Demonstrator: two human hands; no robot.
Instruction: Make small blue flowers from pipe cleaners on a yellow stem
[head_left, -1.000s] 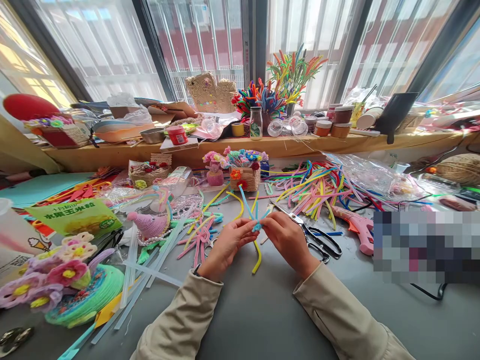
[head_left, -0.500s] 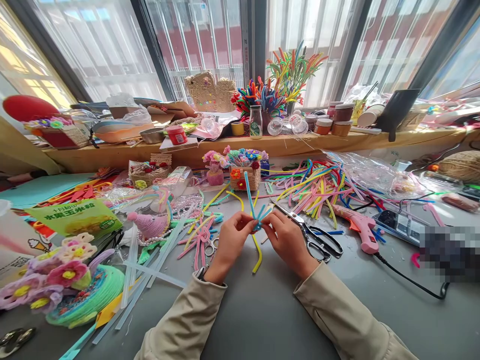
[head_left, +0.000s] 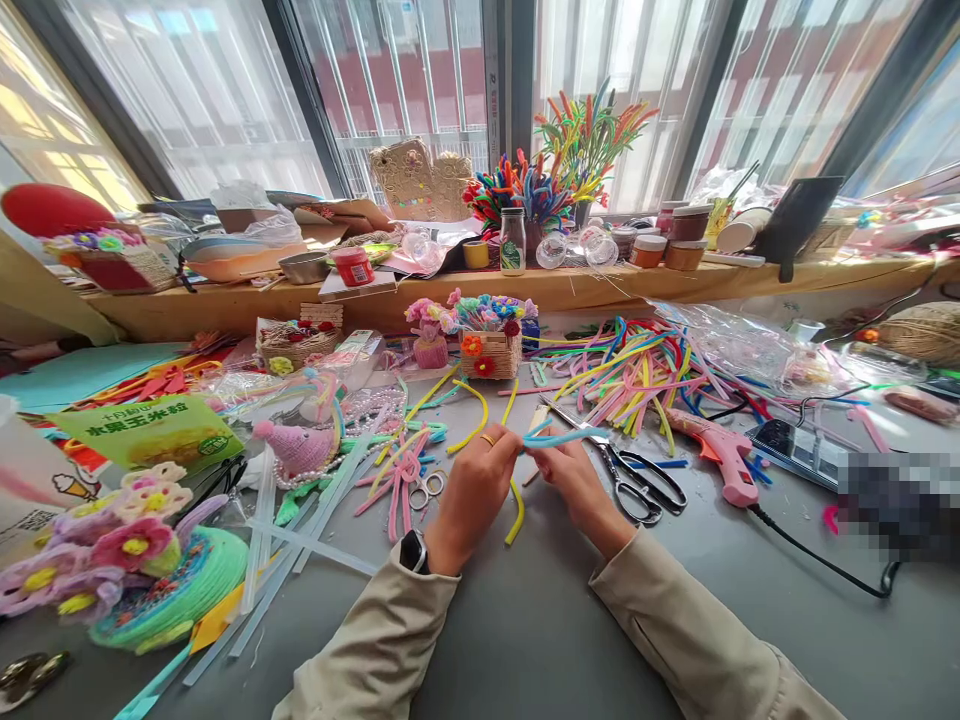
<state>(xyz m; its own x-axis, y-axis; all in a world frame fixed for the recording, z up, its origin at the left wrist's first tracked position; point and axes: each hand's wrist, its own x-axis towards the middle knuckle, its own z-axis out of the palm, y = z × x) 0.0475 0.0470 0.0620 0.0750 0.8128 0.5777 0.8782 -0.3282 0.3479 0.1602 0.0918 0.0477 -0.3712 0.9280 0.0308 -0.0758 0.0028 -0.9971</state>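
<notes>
Light-blue pipe cleaners [head_left: 559, 438] are pinched between my two hands above the grey table, their free ends pointing to the right. My left hand [head_left: 480, 490] is closed on them, its back turned up and a ring showing. From the other side my right hand [head_left: 576, 488] grips them with thumb and fingers; the pinched part is mostly hidden. Beneath the hands lies a yellow pipe cleaner [head_left: 515, 515]. Large black-handled scissors [head_left: 634, 475] rest just right of my right hand. Small scissors [head_left: 426, 490] and a pink pipe-cleaner piece [head_left: 405, 470] lie left of my left hand.
A pink glue gun [head_left: 724, 455] with a black cord lies at right. Behind are a heap of pipe cleaners [head_left: 637, 370] and a flower basket [head_left: 491, 350]. Glue sticks [head_left: 330, 510] and fuzzy flowers [head_left: 135, 545] spread at left. Jars line the ledge [head_left: 435, 295].
The blue pipe cleaners have tipped from standing upright to lying sideways toward the right. My left hand has turned over and shifted slightly right, with its back now facing up.
</notes>
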